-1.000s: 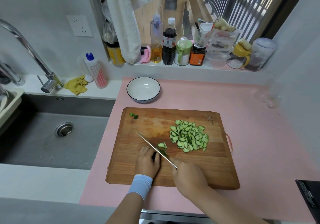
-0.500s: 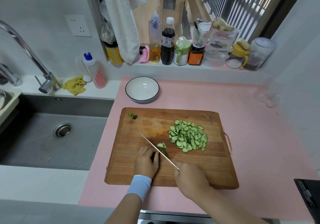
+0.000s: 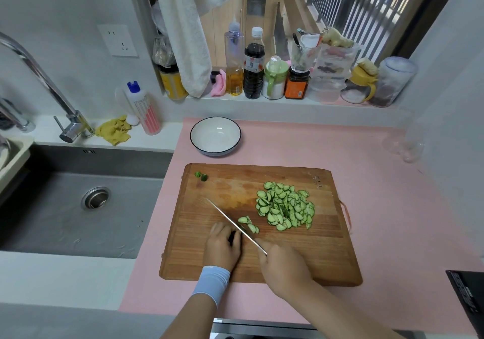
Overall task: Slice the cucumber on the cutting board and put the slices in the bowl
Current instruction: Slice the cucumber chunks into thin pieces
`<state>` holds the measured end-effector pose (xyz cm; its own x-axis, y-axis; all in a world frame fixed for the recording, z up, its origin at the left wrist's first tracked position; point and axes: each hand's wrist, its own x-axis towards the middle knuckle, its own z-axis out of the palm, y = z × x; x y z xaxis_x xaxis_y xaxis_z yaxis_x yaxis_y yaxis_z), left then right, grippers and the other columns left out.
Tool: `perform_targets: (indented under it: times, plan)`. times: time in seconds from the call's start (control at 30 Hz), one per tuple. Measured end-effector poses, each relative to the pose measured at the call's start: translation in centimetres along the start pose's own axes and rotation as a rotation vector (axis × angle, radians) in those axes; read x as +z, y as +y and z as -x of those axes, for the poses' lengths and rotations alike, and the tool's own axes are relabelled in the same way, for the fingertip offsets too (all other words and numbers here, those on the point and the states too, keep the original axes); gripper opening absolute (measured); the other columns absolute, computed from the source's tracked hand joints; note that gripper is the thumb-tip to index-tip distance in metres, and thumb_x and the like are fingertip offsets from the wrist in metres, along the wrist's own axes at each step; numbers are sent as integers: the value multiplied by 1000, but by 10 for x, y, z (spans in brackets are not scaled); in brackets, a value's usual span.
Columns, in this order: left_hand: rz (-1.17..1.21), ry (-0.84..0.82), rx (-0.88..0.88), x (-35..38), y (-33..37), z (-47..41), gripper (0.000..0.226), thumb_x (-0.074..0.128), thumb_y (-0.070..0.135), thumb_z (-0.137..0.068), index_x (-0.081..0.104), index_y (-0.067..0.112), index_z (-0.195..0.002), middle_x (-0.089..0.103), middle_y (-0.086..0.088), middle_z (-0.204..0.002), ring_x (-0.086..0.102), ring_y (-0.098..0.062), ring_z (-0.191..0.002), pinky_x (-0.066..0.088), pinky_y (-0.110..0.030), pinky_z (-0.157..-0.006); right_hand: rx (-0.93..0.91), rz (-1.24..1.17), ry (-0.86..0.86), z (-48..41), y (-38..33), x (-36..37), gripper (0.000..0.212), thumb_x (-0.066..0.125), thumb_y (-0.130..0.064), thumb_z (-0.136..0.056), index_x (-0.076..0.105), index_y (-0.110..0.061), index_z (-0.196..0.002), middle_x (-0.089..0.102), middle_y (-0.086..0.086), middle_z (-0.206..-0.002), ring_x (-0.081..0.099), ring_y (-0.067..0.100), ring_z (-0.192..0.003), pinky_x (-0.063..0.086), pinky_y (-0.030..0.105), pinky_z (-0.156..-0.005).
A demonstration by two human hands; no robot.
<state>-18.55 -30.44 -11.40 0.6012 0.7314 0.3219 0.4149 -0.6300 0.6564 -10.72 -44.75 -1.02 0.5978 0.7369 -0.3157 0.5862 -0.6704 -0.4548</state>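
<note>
My left hand (image 3: 222,247) curls its fingers over the one cucumber stub (image 3: 232,236), low on the one cutting board (image 3: 314,255). My right hand (image 3: 284,268) grips the one knife (image 3: 233,223), its blade angled toward the upper left. One heap of slices (image 3: 285,209) lies centre-right, with two end bits (image 3: 201,175) at the board's upper-left corner. One bowl (image 3: 215,137) stands above, apart.

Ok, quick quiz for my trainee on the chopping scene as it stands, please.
1. True or false: the bowl already holds cucumber slices.
2. Which hand holds the knife? A left, B right, C neither.
3. Fill in: the big pile of slices lies on the ____.
Key: 1 false, the bowl is empty. 2 B, the right hand grips it. 3 cutting board.
</note>
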Motion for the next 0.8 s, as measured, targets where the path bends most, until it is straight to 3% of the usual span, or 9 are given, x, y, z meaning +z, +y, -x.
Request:
perform_targets:
  times: [0.07, 0.17, 0.33, 0.5, 0.63, 0.8]
  plan:
    - [1, -4, 0, 0, -1, 0, 15, 77, -2, -73, 68, 9, -77, 61, -2, -78, 52, -17, -78, 37, -13, -80, -1, -25, 8, 6, 7, -1, 34, 42, -32, -101, 59, -37, -130, 71, -1, -98, 65, 27, -91, 47, 33, -70]
    - [7, -8, 5, 0, -1, 0, 15, 76, -3, -73, 68, 9, -78, 62, -2, -80, 53, -17, -79, 38, -14, -80, 8, -22, -3, 15, 15, -4, 21, 41, -31, -102, 62, -28, -105, 58, -7, -73, 59, 23, -76, 39, 31, -63]
    - [11, -5, 9, 0, -1, -1, 16, 77, -4, -72, 67, 8, -76, 61, -2, -78, 49, -14, -80, 37, -14, -78, 1, -17, 8, 17, 18, -4, 22, 41, -31, -102, 63, -28, -105, 47, -9, -64, 51, 18, -68, 38, 31, -62]
    - [6, -11, 7, -1, 0, -1, 18, 77, -3, -73, 64, 9, -72, 57, -2, -75, 49, -17, -76, 36, -14, -76, 22, -31, -7, 8, 7, -3, 23, 42, -29, -101, 64, -26, -106, 63, -3, -80, 49, 18, -71, 38, 29, -65]
    - [22, -19, 11, -2, 0, 0, 12, 72, 1, -77, 64, 9, -75, 56, -1, -78, 51, -18, -77, 35, -14, -77, 24, -13, -51, -5, -6, -6, 17, 42, -27, -101, 53, -29, -88, 53, -6, -72, 54, 24, -76, 39, 29, -65]
    - [25, -16, 37, -4, 0, 3, 18, 76, -3, -75, 62, 9, -76, 56, -2, -79, 49, -16, -79, 37, -15, -76, 32, 25, -68, -11, -8, -5, 21, 42, -27, -100, 62, -25, -102, 70, 4, -94, 65, 30, -92, 44, 32, -70]
